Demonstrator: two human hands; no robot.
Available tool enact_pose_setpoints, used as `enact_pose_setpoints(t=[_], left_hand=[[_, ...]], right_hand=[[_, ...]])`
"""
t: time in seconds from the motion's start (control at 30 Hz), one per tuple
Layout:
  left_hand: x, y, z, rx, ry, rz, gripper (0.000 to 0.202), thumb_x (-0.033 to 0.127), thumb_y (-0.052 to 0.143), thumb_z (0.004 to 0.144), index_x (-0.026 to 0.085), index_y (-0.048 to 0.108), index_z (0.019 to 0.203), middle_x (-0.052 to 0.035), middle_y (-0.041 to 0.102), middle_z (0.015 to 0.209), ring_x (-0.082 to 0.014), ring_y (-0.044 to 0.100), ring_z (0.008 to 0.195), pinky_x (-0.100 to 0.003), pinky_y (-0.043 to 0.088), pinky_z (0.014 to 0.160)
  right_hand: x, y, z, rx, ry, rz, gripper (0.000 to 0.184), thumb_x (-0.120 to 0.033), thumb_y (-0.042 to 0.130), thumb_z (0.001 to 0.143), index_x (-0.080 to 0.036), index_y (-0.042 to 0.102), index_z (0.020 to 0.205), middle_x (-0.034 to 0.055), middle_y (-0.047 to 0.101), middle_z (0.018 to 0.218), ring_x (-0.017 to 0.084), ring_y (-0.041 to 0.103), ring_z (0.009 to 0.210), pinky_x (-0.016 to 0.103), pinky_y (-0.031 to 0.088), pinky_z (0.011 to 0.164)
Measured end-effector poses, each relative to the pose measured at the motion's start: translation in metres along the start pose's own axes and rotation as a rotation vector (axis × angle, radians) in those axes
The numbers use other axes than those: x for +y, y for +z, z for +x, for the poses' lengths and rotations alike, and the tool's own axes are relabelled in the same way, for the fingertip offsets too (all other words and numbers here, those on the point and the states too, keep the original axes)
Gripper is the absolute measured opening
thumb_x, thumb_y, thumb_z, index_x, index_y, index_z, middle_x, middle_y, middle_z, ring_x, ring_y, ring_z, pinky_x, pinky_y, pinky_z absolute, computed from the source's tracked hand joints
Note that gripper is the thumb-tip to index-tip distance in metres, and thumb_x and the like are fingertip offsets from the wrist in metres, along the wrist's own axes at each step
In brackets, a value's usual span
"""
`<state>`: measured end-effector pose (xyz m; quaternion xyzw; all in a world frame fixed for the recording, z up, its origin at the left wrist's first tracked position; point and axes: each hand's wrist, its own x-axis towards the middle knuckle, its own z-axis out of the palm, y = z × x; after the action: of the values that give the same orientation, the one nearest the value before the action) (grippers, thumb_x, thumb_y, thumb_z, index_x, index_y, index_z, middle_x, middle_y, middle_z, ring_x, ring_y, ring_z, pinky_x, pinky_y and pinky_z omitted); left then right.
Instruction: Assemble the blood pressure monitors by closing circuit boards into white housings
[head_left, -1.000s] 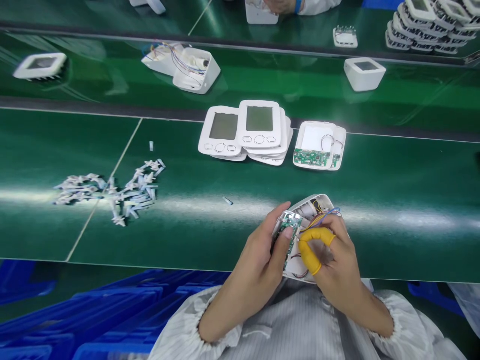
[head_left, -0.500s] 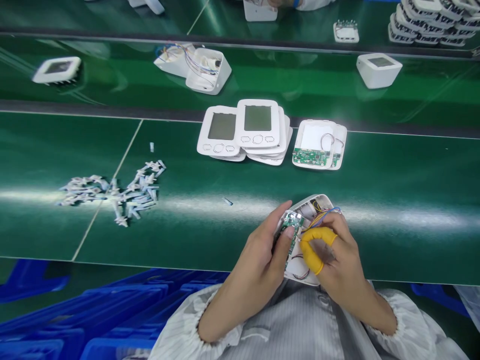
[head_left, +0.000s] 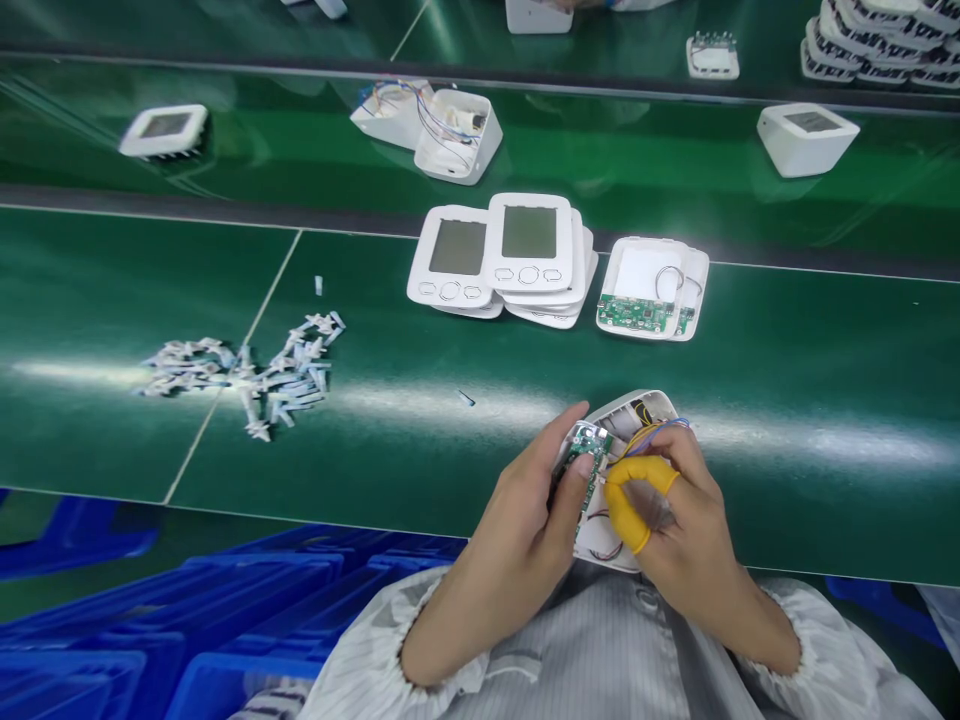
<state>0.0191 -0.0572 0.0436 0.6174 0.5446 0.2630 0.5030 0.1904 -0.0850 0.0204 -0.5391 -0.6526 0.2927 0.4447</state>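
Observation:
My left hand (head_left: 536, 500) grips a white display panel, its thumb pressed on the green circuit board (head_left: 591, 447). Yellow finger covers sit on the thumb and index finger of my right hand (head_left: 679, 510). Those two fingertips pinch at the board's right edge, on the ends of yellow and blue wires (head_left: 643, 437); a connector there is too small to make out. Behind the panel, an open white housing (head_left: 646, 402) carries the wires and leans close against both hands. Thin dark wires curl on the panel's lower part.
Stacked display panels (head_left: 529, 245) lie ahead, beside panels turned board-side up (head_left: 652, 290). A pile of small pale blue-and-white pieces (head_left: 285, 380) lies left; one loose piece (head_left: 466, 398) is nearer. Beyond, a green belt carries white housings (head_left: 457, 140). Blue crates (head_left: 247, 600) stand below the bench.
Units on the belt have moved right. The whole view has shifted slightly. Both hands keep nearly the same hold on the panel and wires.

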Motion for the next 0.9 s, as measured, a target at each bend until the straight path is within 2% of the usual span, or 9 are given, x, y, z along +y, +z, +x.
enact_pose_setpoints(t=[0.37, 0.53, 0.73, 0.83, 0.9], left_hand=[[0.003, 0.0, 0.003, -0.028, -0.003, 0.031, 0.049, 0.038, 0.046, 0.108, 0.019, 0.047, 0.153, -0.0132, 0.062, 0.148, -0.0298, 0.061, 0.133, -0.05, 0.049, 0.114], [0.002, -0.001, 0.001, -0.011, -0.01, 0.066, 0.049, 0.039, 0.047, 0.107, 0.02, 0.049, 0.152, -0.0137, 0.064, 0.146, -0.0312, 0.064, 0.128, -0.047, 0.057, 0.103], [0.004, 0.0, 0.002, 0.01, -0.016, 0.071, 0.047, 0.038, 0.047, 0.107, 0.018, 0.051, 0.15, -0.014, 0.071, 0.127, -0.031, 0.067, 0.121, -0.046, 0.057, 0.101], [0.006, 0.001, 0.003, 0.011, 0.002, 0.072, 0.046, 0.037, 0.044, 0.108, 0.016, 0.052, 0.148, -0.0122, 0.074, 0.112, -0.03, 0.067, 0.119, -0.047, 0.055, 0.104], [0.006, 0.003, 0.002, 0.013, 0.006, 0.08, 0.044, 0.036, 0.043, 0.108, 0.017, 0.052, 0.147, -0.0114, 0.073, 0.111, -0.0294, 0.068, 0.117, -0.047, 0.054, 0.104]], right_hand=[[0.002, -0.002, -0.002, -0.006, -0.016, -0.014, 0.015, -0.009, 0.06, 0.097, -0.024, 0.063, 0.098, 0.0035, 0.053, 0.106, 0.018, 0.056, 0.097, 0.037, 0.051, 0.082], [0.0, 0.002, -0.005, 0.024, 0.014, -0.001, 0.014, -0.011, 0.059, 0.097, -0.024, 0.063, 0.099, 0.0035, 0.053, 0.107, 0.018, 0.057, 0.095, 0.037, 0.05, 0.083], [0.002, 0.012, -0.011, 0.082, 0.121, 0.064, 0.007, -0.019, 0.059, 0.097, -0.026, 0.061, 0.099, 0.0049, 0.045, 0.115, 0.021, 0.053, 0.105, 0.04, 0.049, 0.089], [0.003, 0.014, -0.011, 0.104, 0.153, 0.047, 0.006, -0.021, 0.062, 0.095, -0.026, 0.064, 0.093, 0.0032, 0.046, 0.105, 0.02, 0.051, 0.097, 0.039, 0.047, 0.083], [0.002, 0.014, -0.009, 0.098, 0.154, 0.037, 0.007, -0.02, 0.063, 0.094, -0.026, 0.065, 0.09, 0.0008, 0.049, 0.093, 0.019, 0.051, 0.088, 0.037, 0.044, 0.078]])
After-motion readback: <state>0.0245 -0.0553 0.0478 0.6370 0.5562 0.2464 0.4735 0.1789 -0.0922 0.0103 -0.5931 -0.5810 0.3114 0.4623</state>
